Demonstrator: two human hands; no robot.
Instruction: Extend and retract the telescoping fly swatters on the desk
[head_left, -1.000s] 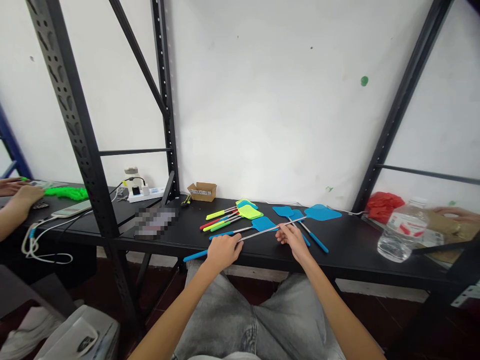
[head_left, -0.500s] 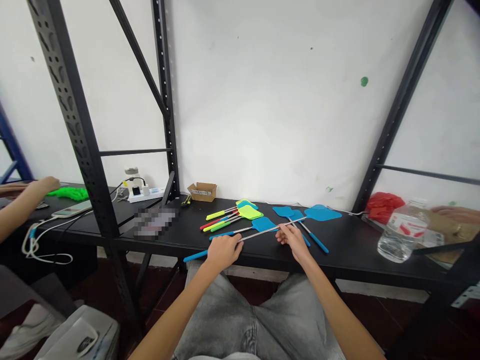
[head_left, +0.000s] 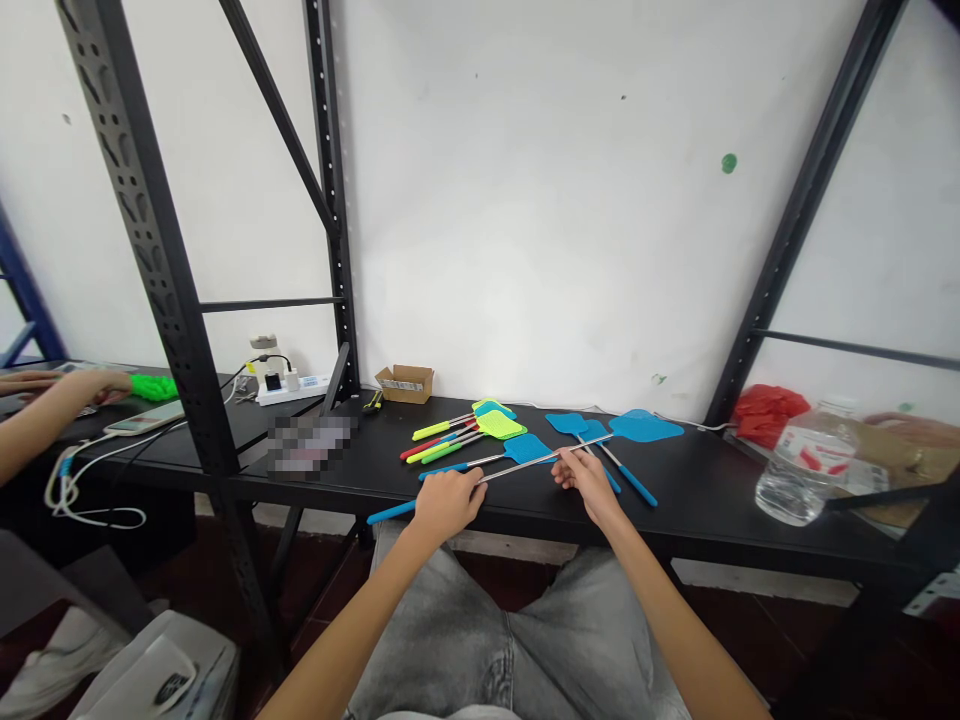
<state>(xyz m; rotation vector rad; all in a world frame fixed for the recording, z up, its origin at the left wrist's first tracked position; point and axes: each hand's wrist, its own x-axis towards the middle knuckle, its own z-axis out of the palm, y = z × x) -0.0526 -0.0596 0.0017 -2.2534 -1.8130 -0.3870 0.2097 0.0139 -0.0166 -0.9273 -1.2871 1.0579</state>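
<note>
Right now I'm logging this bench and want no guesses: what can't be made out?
In the head view:
Held swatter's blue handle: upper end hidden by left hand.
Pixelated item: masked beyond recognition.
Bottle label: lettering too small.
Co-worker's arm: cut off by left edge.

Fly swatters spread across the middle of a black tabletop, one cluster showing yellow, red and green handles, with blue swatters beside it and to its right. A small cardboard box stands at the back, near a black-and-yellow tool. A clear water bottle stands at right; a white power strip lies farther left.
</note>
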